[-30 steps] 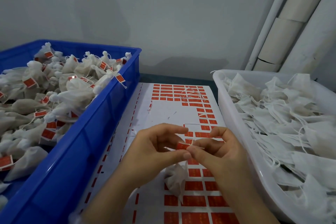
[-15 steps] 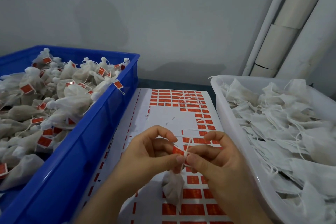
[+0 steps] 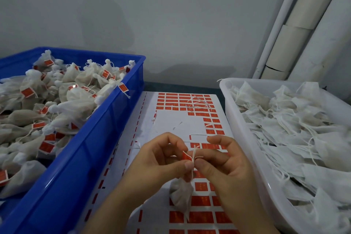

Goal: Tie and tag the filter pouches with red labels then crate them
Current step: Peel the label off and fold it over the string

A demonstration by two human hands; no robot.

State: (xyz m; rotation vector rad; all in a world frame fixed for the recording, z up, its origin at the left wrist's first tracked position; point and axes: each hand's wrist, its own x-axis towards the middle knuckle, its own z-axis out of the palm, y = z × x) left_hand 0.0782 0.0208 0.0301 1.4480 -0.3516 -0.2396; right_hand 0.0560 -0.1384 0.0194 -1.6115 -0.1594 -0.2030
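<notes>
Two hands meet above a white backing sheet of small red rectangular stickers [image 3: 176,125], much of it already peeled bare. The left hand [image 3: 161,161], fingers curled in, pinches a small red paper label [image 3: 185,156] between thumb and forefinger. The right hand [image 3: 228,167], also curled but with its index finger lifted, pinches the thin white drawstring [image 3: 195,153] right beside that label, thumb tip against thumb tip. A small white mesh filter pouch [image 3: 180,194] hangs from the string below the fingertips, over the sheet. The print on the labels is too fine to read. To the left, a blue plastic crate [image 3: 95,148] is heaped with tied, red-tagged pouches [image 3: 76,97]. To the right, a white plastic tub [image 3: 247,138] holds loose untagged pouches [image 3: 294,129] with trailing strings. Pale pipes [image 3: 296,24] run up the grey wall behind.
</notes>
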